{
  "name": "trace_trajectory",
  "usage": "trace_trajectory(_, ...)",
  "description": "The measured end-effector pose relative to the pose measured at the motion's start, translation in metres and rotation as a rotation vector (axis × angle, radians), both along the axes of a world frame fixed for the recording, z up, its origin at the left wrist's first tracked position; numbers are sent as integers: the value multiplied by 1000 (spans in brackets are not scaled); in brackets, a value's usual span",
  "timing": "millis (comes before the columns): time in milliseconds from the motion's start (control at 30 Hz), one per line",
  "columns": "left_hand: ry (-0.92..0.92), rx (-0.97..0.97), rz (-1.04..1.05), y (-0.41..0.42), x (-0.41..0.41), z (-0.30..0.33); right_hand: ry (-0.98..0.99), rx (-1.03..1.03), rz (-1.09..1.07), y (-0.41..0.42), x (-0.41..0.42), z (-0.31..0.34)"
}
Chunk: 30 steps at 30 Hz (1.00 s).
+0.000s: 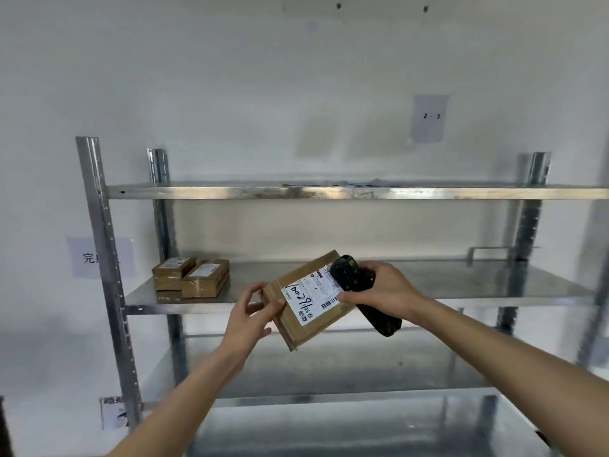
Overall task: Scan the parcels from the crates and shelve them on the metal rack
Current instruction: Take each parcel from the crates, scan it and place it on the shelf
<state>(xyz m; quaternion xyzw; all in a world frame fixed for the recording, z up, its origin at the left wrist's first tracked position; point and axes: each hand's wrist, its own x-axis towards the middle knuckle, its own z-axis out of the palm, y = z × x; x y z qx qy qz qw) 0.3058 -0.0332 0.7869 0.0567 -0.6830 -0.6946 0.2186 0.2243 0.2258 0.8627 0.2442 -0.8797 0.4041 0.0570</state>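
The left hand [251, 311], fingers clamped on its edge, tilts the cardboard parcel [308, 300] label-up before the metal rack [329, 192]'s middle shelf. The right hand [382, 291], fingers wrapped around the handheld scanner [356, 285], aims it at the label, probably to scan before shelving.

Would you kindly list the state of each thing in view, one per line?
Left hand: gripping the parcel's left edge.
Right hand: holding the scanner.
Parcel: sealed, tilted, label up, off the shelf.
Scanner: head over the label.
Shelved boxes: taped shut, side by side on the middle shelf.
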Motion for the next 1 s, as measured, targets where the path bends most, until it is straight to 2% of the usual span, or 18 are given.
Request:
trace_trajectory(267, 29, 47, -15, 37, -30, 7, 21, 71, -125, 41, -12, -3)
trace_trajectory(633, 83, -114, 121, 27, -56, 24, 71, 683, -286, 54, -14, 3)
trace_trajectory(1000, 91, -153, 162, 8, -52, 32, 100, 791, -329, 37, -6, 7)
